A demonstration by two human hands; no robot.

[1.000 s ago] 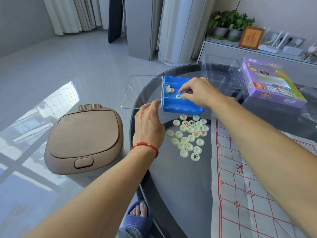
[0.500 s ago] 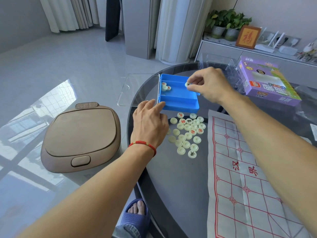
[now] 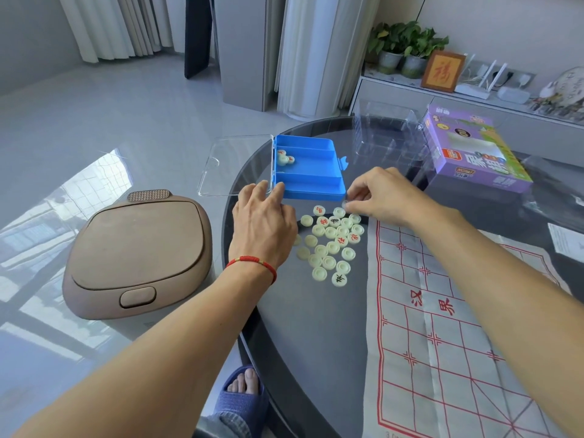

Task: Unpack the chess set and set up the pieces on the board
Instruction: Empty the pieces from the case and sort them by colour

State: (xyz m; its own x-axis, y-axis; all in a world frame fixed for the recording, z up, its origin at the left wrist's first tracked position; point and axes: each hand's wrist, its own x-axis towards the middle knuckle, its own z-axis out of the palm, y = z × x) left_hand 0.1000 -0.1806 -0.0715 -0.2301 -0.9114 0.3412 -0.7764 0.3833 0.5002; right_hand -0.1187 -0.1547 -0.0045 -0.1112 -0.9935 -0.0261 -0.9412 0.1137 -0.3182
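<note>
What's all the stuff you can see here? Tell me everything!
blue case: one, blue, clear lid open, far side of the table
pieces in case: about three, cream, left compartment
loose pieces: a couple dozen, cream with red or black marks, heaped on the table in front of the case
cloth board: one, white with red lines, right of the heap
table: one, dark glass, round
purple box: one, purple, far right on the table
clear insert: one, see-through, left of the purple box
brown bin: one, brown, on the floor at left
potted plants: two, green, on the back shelf
left hand: fingers touch the case's near left corner
right hand: pinches one piece over the heap
</note>
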